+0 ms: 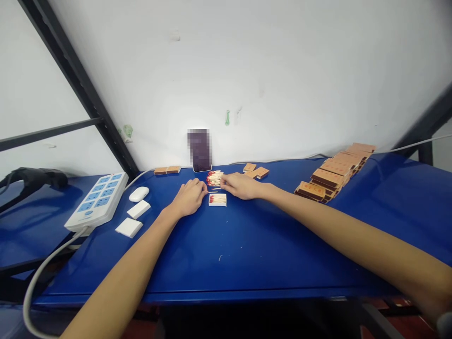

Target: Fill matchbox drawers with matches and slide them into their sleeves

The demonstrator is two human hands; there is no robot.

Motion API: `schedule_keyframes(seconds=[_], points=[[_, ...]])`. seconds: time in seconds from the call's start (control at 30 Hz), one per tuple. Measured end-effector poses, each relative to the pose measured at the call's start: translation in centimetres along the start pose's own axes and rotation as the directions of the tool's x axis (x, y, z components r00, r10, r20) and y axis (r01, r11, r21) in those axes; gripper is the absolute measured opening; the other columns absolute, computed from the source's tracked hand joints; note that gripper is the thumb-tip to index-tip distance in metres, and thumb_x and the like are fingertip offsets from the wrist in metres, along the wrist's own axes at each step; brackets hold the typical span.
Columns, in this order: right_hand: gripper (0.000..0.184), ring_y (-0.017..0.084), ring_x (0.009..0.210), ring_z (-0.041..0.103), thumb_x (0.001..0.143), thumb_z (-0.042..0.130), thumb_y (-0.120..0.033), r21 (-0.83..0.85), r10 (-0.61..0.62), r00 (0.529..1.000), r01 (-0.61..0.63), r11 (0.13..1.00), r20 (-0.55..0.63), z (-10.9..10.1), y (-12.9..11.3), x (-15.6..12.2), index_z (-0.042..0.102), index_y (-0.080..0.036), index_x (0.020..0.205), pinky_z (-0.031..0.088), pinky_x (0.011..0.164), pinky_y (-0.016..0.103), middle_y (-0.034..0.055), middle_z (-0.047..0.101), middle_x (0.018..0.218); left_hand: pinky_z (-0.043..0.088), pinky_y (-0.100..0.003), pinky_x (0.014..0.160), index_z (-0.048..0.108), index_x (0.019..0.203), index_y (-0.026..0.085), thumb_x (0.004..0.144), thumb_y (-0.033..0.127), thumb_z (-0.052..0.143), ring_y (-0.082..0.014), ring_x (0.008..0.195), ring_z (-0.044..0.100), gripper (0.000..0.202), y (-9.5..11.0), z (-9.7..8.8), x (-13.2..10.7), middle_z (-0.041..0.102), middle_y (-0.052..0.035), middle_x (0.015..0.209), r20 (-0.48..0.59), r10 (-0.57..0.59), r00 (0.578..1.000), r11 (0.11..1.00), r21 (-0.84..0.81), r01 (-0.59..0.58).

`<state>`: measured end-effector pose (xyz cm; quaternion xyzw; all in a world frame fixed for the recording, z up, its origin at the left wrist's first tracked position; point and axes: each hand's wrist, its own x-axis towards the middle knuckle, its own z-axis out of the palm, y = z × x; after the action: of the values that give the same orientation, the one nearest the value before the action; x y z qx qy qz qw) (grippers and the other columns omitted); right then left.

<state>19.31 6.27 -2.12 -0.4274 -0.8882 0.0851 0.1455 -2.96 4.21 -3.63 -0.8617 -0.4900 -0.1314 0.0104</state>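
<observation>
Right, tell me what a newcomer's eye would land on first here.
The pile of red-tipped matches catches the eye first, between the left grip and the right grip, just beyond a small white tray of matches. Next come the sprawling orange-brown matchbox stack at the right of the blue table and the white power strip at its left.

Light: bright, diffuse; wall [303, 70] palest low centre. Shadows: soft, toward the surface's [268, 259] front edge. Distortion: wide-angle side stretch (phone screen [201, 153] pixelated).

Simple indoor workspace: blue table [268, 259], power strip [99, 201], scuffed wall [289, 70].
</observation>
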Motion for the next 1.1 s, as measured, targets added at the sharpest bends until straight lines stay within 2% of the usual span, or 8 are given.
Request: schedule_keyframes(seconds=[0.2, 0.3, 0.37, 0.5, 0.6, 0.73, 0.9, 1.1], points=[[0.015, 0.013, 0.064, 0.055, 0.088, 0.049, -0.022, 0.113, 0.022, 0.994, -0.034, 0.993, 0.105, -2.2, -2.3, -1.1, 0.062, -0.017, 0.081, 0.034, 0.059, 0.024, 0.0016, 0.066, 0.074, 0.044, -0.034, 0.081, 0.052, 0.086, 0.018, 0.096, 0.028, 0.038, -0.0185, 0.085, 0.053, 0.02, -1.1, -1.1, 0.0, 0.056, -0.0051, 0.09, -0.179, -0.075, 0.981, 0.948, -0.319, 0.014], [0.017, 0.014, 0.064, 0.055, 0.086, 0.052, -0.024, 0.097, 0.059, 0.984, -0.076, 0.992, 0.168, -2.9, -2.6, -1.2, 0.063, -0.017, 0.076, 0.034, 0.058, 0.025, 0.0018, 0.066, 0.074, 0.044, -0.032, 0.078, 0.056, 0.089, 0.017, 0.096, 0.034, 0.042, -0.0169, 0.083, 0.052, 0.023, -1.0, -2.0, -0.4, 0.055, -0.0047, 0.092, -0.152, -0.1, 0.983, 0.903, -0.428, 0.026], [0.02, 0.014, 0.063, 0.054, 0.087, 0.05, -0.027, 0.088, 0.118, 0.986, -0.129, 0.988, 0.118, -3.5, -2.0, -1.1, 0.064, -0.017, 0.076, 0.033, 0.057, 0.026, 0.0018, 0.065, 0.073, 0.045, -0.032, 0.08, 0.059, 0.093, 0.018, 0.095, 0.038, 0.044, -0.0172, 0.087, 0.052, 0.025, -0.5, -2.3, -0.7, 0.055, -0.005, 0.098, -0.099, -0.05, 0.994, 0.891, -0.455, -0.001], [0.019, 0.014, 0.065, 0.053, 0.088, 0.049, -0.027, 0.124, 0.209, 0.977, -0.201, 0.972, -0.053, -3.8, -0.1, -0.5, 0.064, -0.016, 0.083, 0.034, 0.06, 0.026, 0.0024, 0.064, 0.075, 0.045, -0.034, 0.084, 0.064, 0.09, 0.02, 0.092, 0.041, 0.05, -0.0196, 0.097, 0.052, 0.025, 0.8, -1.9, -0.8, 0.055, -0.0055, 0.104, 0.018, 0.083, 0.996, 0.897, -0.436, -0.067], [0.014, 0.013, 0.065, 0.053, 0.088, 0.05, -0.022, 0.111, 0.126, 0.988, -0.116, 0.987, -0.088, -2.2, 0.7, -0.1, 0.064, -0.016, 0.091, 0.034, 0.061, 0.024, 0.0026, 0.064, 0.077, 0.045, -0.033, 0.083, 0.062, 0.094, 0.02, 0.094, 0.04, 0.046, -0.0183, 0.092, 0.053, 0.025, 0.8, -1.1, -0.4, 0.057, -0.0047, 0.1, -0.026, 0.052, 0.998, 0.884, -0.465, -0.058], [0.014, 0.014, 0.066, 0.053, 0.091, 0.052, -0.024, 0.047, 0.004, 0.997, 0.0, 0.999, -0.072, 0.3, 0.6, 0.4, 0.063, -0.017, 0.097, 0.031, 0.061, 0.024, 0.0023, 0.064, 0.076, 0.044, -0.033, 0.081, 0.057, 0.096, 0.019, 0.097, 0.032, 0.04, -0.0172, 0.082, 0.053, 0.021, -0.2, -0.2, 0.0, 0.056, -0.0026, 0.085, -0.149, -0.039, 0.988, 0.91, -0.414, -0.027], [0.016, 0.014, 0.068, 0.054, 0.093, 0.052, -0.029, 0.004, 0.066, 0.995, -0.066, 0.998, -0.074, 1.1, 0.3, 0.7, 0.065, -0.02, 0.094, 0.029, 0.06, 0.025, 0.0031, 0.066, 0.081, 0.044, -0.036, 0.08, 0.059, 0.11, 0.023, 0.094, 0.031, 0.043, -0.02, 0.085, 0.052, 0.024, -0.9, 0.5, 0.1, 0.055, -0.0037, 0.087, -0.1, -0.01, 0.995, 0.975, -0.222, -0.013], [0.015, 0.015, 0.069, 0.055, 0.094, 0.051, -0.029, -0.012, 0.116, 0.99, -0.117, 0.993, -0.076, 1.4, 0.1, 0.8, 0.064, -0.021, 0.095, 0.029, 0.061, 0.026, 0.0037, 0.066, 0.082, 0.043, -0.039, 0.084, 0.059, 0.117, 0.026, 0.095, 0.033, 0.043, -0.0213, 0.09, 0.053, 0.029, -0.9, 0.7, 0.1, 0.055, -0.0047, 0.094, -0.068, 0.004, 0.998, 0.983, -0.184, -0.016]])
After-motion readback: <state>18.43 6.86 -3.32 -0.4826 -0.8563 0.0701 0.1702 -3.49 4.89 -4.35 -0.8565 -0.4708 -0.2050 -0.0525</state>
